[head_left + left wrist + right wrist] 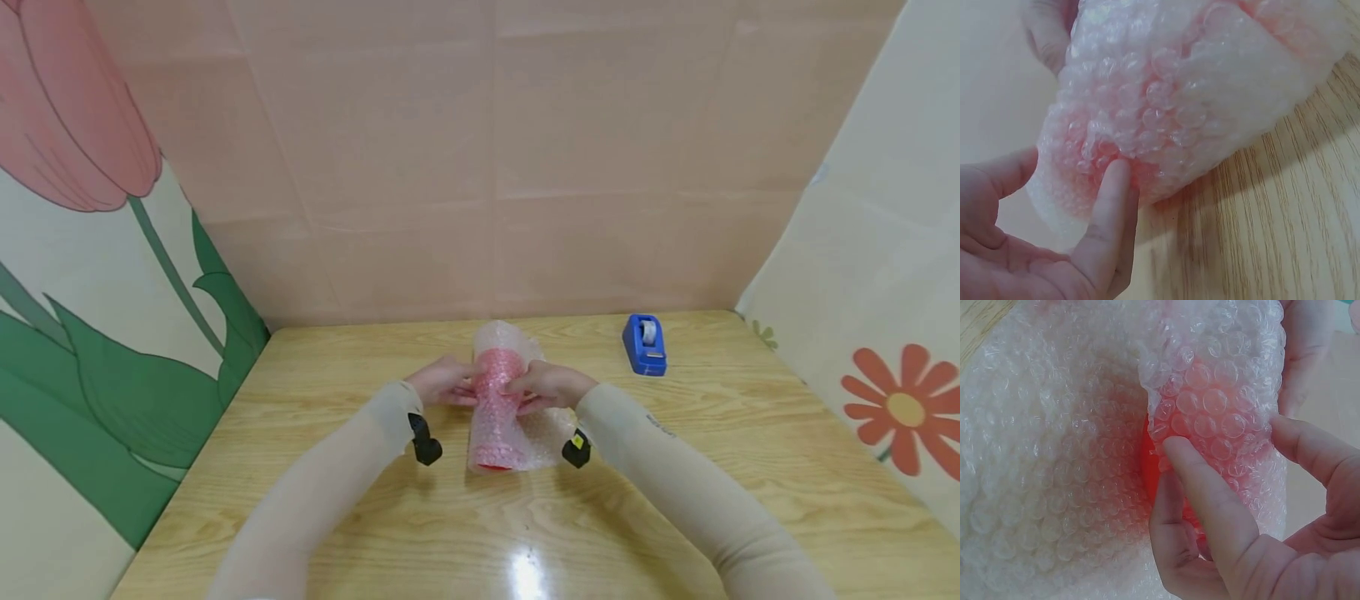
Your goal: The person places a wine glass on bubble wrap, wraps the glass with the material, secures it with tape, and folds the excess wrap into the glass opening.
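A red object (501,367), roughly cylindrical, lies on the table inside clear bubble wrap (498,437). Its exact kind is hidden by the wrap. From the left side, my left hand (447,382) holds the bundle, with fingertips and thumb against the bubbles; the left wrist view shows these fingers (1107,219) on the wrap. My right hand (553,385) grips the opposite side between thumb and fingers. Close up in the right wrist view, its fingers (1210,494) press at a wrap edge, where a strip of bare red surface (1149,459) shows. A loose flap of wrap (1054,456) spreads out beside that hand.
A blue tape dispenser (645,344) with a roll of clear tape stands at the back right of the wooden table (360,517). Behind the table rises a pinkish cloth backdrop (495,167). Flower-printed panels (900,408) flank the table on both sides.
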The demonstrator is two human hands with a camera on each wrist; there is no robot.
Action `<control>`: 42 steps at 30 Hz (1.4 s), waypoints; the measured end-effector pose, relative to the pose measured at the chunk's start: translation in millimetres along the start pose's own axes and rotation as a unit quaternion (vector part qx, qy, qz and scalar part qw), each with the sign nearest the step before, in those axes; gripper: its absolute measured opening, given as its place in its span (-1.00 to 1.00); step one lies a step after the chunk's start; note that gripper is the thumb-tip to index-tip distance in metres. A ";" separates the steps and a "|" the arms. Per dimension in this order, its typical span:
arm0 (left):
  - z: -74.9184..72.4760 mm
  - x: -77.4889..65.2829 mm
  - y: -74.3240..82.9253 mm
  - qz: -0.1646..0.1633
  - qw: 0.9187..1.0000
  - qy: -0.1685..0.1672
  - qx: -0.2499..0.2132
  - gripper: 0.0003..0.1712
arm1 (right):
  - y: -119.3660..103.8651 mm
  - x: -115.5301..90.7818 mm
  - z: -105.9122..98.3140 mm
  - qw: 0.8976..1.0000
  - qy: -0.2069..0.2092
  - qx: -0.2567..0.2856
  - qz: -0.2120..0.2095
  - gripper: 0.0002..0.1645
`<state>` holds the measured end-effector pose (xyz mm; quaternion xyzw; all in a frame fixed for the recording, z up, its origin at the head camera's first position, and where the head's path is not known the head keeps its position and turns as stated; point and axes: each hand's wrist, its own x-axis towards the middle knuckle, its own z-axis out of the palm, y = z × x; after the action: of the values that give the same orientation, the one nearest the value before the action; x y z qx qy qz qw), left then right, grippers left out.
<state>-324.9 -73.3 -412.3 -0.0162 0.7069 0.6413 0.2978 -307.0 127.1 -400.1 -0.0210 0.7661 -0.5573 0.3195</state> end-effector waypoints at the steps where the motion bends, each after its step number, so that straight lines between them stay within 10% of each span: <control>1: -0.7 0.6 -0.7 0.001 1.000 -0.002 -0.005 -0.54 | 0.1 0.2 -0.3 1.000 0.000 0.002 0.001 -0.76; 8: -1.3 5.0 -5.7 -0.003 1.000 0.003 -0.015 -0.75 | 0.7 0.6 -0.5 1.000 0.002 0.003 0.003 -0.80; 42: -19.4 -12.2 -7.5 -0.015 0.998 0.021 0.057 -0.55 | 4.7 1.1 25.0 0.996 -0.017 0.085 -0.035 -0.70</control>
<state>-319.6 -96.8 -413.6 -0.0234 0.7484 0.5947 0.2927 -293.5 107.5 -409.1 -0.0300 0.7091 -0.6310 0.3132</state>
